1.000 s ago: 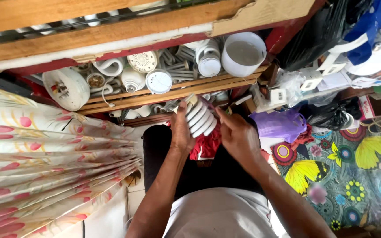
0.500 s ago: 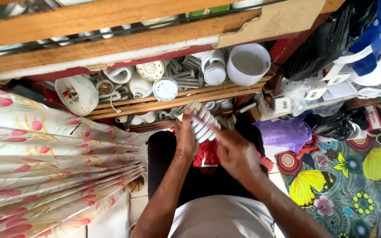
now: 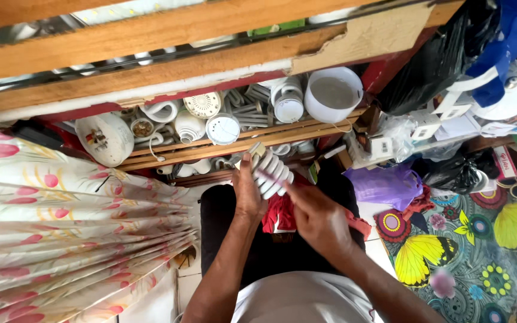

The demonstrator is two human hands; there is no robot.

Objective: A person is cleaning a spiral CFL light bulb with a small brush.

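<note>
Spiral bulb point(image 3: 271, 171), white, sits clamped in the left hand point(image 3: 248, 200), tilted for access while the right hand point(image 3: 318, 218) pinches a thin tool point(image 3: 270, 177) against its coils.

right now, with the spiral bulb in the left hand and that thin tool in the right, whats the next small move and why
Probably ease the thin tool along the spiral bulb with the right hand, since its tip already lies against the coils while the left hand grips the bulb's base end, steadying it.
</note>
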